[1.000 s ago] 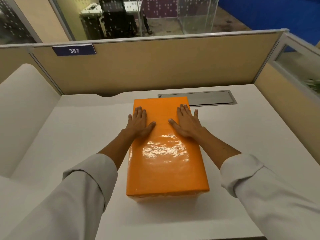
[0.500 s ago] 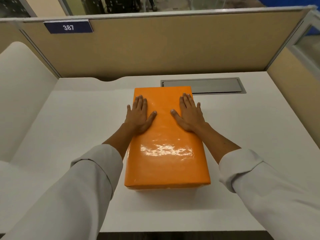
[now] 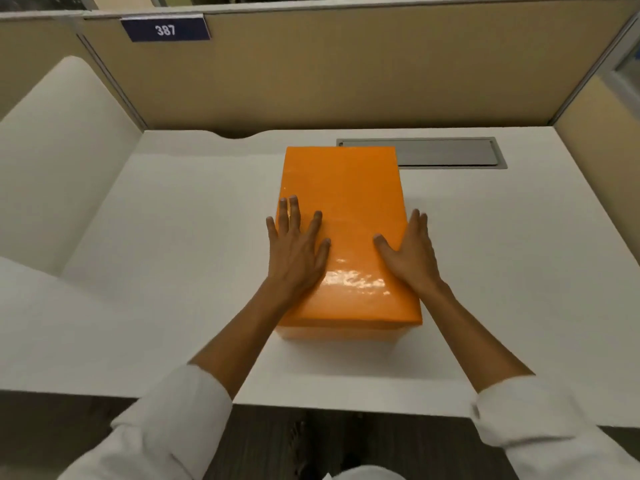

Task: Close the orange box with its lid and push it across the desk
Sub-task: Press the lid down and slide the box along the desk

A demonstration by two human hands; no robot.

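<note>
The orange box [image 3: 343,237] sits on the white desk [image 3: 173,271], lid [image 3: 341,188] seated flush and apparently closed. Its long axis runs near to far, the far end just beside the grey cable hatch [image 3: 446,152]. The left hand [image 3: 296,252] lies flat on the lid's left near portion, fingers spread, gripping nothing. The right hand [image 3: 412,252] rests open along the lid's right edge, thumb on top, likewise clasping nothing. Both hands sit toward the near end, about equally placed. Judgement: closing is done; the push would go along the long axis, away from the person.

Office cubicle, partition walls [image 3: 346,74], numbered plate [image 3: 165,28]
</note>
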